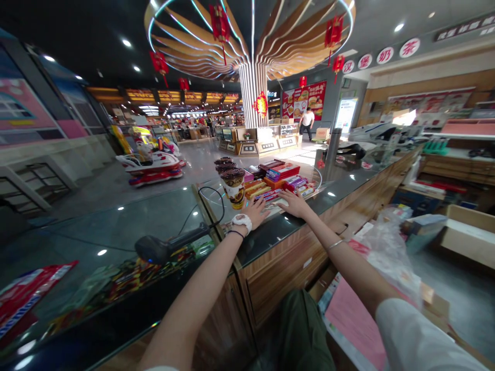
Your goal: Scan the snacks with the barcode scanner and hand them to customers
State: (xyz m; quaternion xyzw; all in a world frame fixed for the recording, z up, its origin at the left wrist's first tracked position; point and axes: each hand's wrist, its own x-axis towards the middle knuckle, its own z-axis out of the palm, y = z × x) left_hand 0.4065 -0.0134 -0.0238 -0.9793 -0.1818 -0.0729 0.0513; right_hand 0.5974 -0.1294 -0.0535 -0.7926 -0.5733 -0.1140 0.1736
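Both my hands reach forward over the glass counter to candy packs laid out in rows. My left hand [256, 212], with a white watch on its wrist, lies with fingers spread at the near edge of the packs. A red and white roll of candy [266, 196] lies just beyond its fingertips. My right hand [293, 203] rests opposite, fingers stretched out against the near packs. Behind them sit purple packs [296, 182], orange packs [253, 186] and red boxes [286, 170]. Brown snack cups [233, 186] stand in a row left of the packs.
A black handheld scanner [152, 249] with a cable lies on the left counter, near a red Mentos bag [33, 293]. Plastic bags [390, 247] and an open cardboard box [469, 234] are at the right. Beyond the counter, a person [307, 121] walks near a pillar.
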